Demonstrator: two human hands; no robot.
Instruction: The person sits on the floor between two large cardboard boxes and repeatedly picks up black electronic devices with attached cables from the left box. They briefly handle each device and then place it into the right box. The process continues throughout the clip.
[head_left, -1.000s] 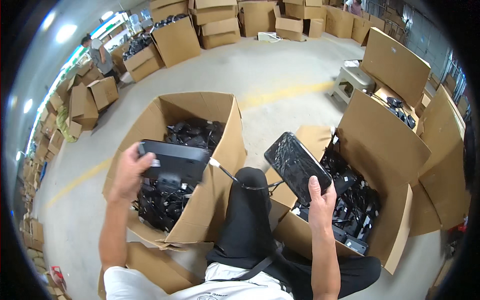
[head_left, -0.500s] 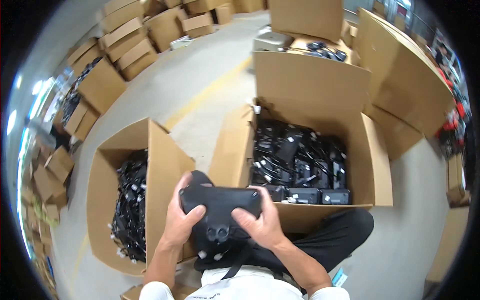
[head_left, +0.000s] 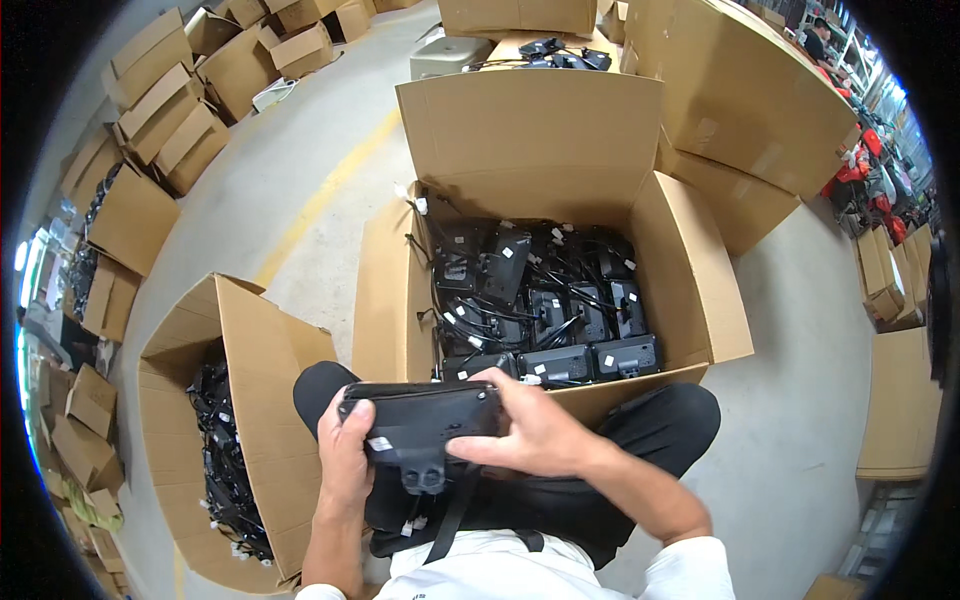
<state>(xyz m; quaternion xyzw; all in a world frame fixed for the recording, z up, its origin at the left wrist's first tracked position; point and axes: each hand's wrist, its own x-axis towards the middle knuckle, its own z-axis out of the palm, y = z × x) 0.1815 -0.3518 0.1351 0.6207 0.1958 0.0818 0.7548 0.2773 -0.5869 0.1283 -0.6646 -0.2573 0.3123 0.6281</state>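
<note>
Above my lap I hold a black plastic housing (head_left: 425, 425), flat and oblong, with a small two-hole bracket on its near edge and a white label on its face. My left hand (head_left: 346, 450) grips its left end, thumb on top. At the other end my right hand (head_left: 535, 428) is closed on it, its thumb lying across the face and the fingers behind the far edge. Below the bracket dangle white connectors (head_left: 414, 524). Just beyond my hands, an open cardboard box (head_left: 530, 130) holds several similar black housings (head_left: 553, 366) with cables and white plugs.
To my left leans another open carton (head_left: 270, 390) with a tangle of black cables (head_left: 222, 450). Larger cartons (head_left: 750, 110) stand at the far right, and stacked boxes (head_left: 150, 110) line the far left. A seated person (head_left: 818, 42) shows at the far right.
The view has swung right, so the boxes sit further left in it. The housing has tilted a little, and its white label now shows. My right thumb has shifted on its face.
</note>
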